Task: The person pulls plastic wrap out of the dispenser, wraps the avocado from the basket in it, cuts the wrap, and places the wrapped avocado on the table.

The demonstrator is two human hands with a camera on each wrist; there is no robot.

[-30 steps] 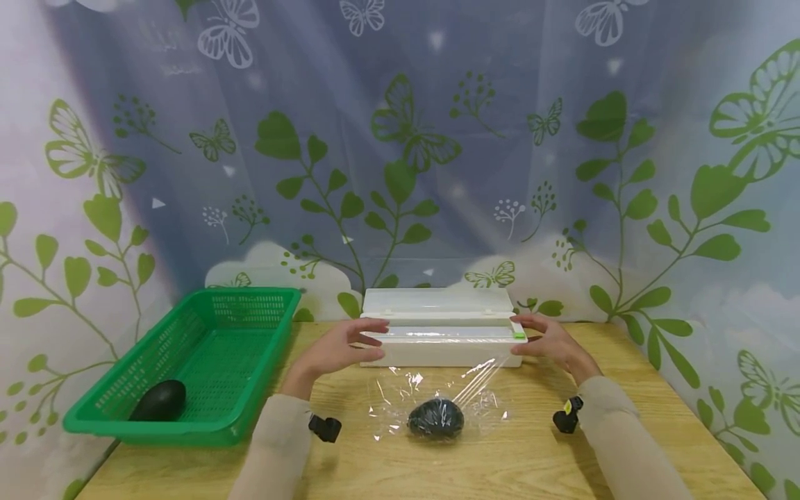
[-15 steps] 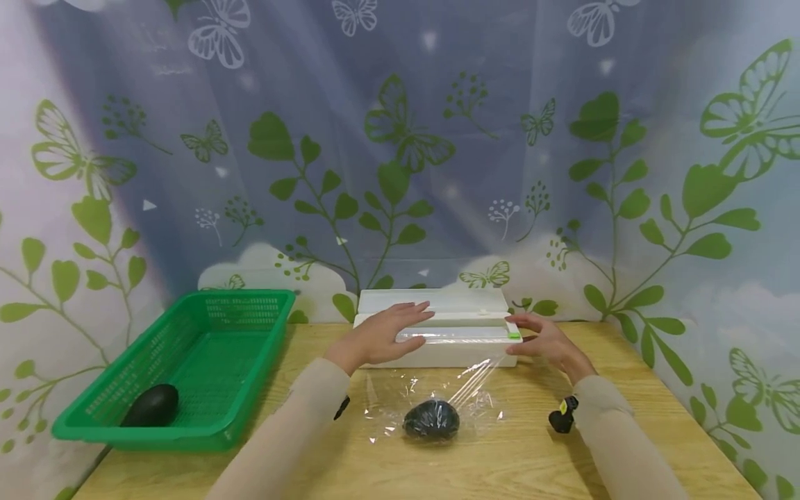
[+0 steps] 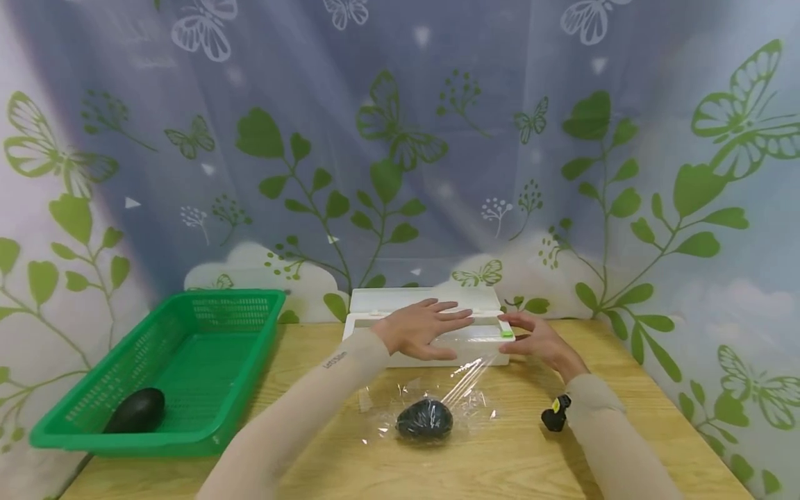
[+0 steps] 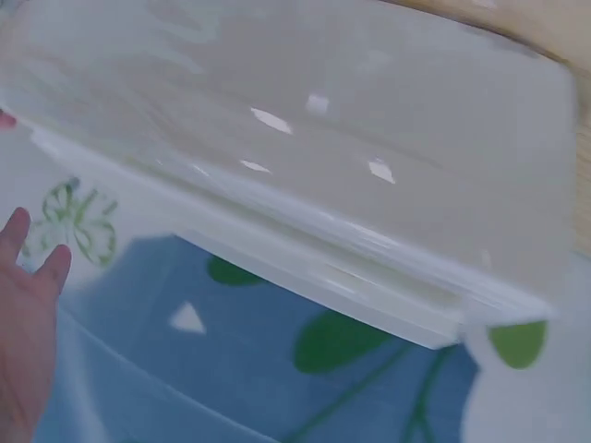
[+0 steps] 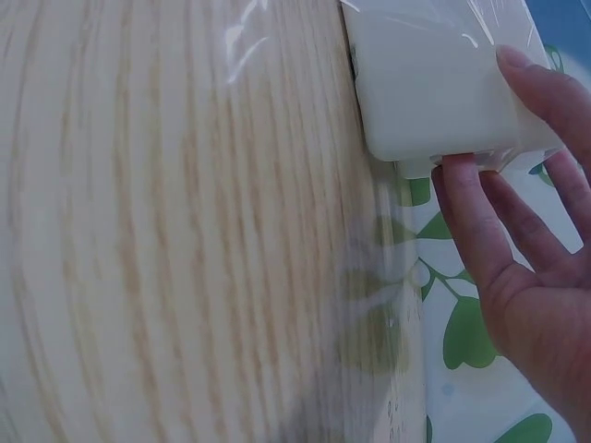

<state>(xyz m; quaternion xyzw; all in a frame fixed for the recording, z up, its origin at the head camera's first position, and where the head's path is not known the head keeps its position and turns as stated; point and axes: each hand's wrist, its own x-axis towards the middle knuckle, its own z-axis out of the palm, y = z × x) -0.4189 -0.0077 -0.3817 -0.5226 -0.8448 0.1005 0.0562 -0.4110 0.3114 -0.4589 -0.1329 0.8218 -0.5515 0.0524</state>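
Note:
A white cling film dispenser (image 3: 409, 360) lies on the table with its lid (image 3: 375, 298) raised at the back. Clear film (image 3: 375, 399) runs from it over a dark oval fruit, likely an avocado (image 3: 425, 420), and gathers into creases towards the right end. My left hand (image 3: 425, 330) spreads its straight fingers over the dispenser's middle; contact there is hard to tell. At the right end my right hand (image 3: 540, 342) holds the dispenser, thumb on the front and fingers round the end, beside a green-tipped slider (image 3: 506, 332). The right wrist view shows this hold on the box end (image 5: 434, 83).
A green plastic basket (image 3: 246, 396) stands at the left with another dark oval fruit (image 3: 137, 410) inside. The wooden table (image 3: 487, 465) reaches back to a patterned curtain (image 3: 300, 229) with leaves and butterflies.
My left hand has left the dispenser's left end and moved right, over its middle, fingers straightening. My right hand stays at the right end. The head view has shifted slightly.

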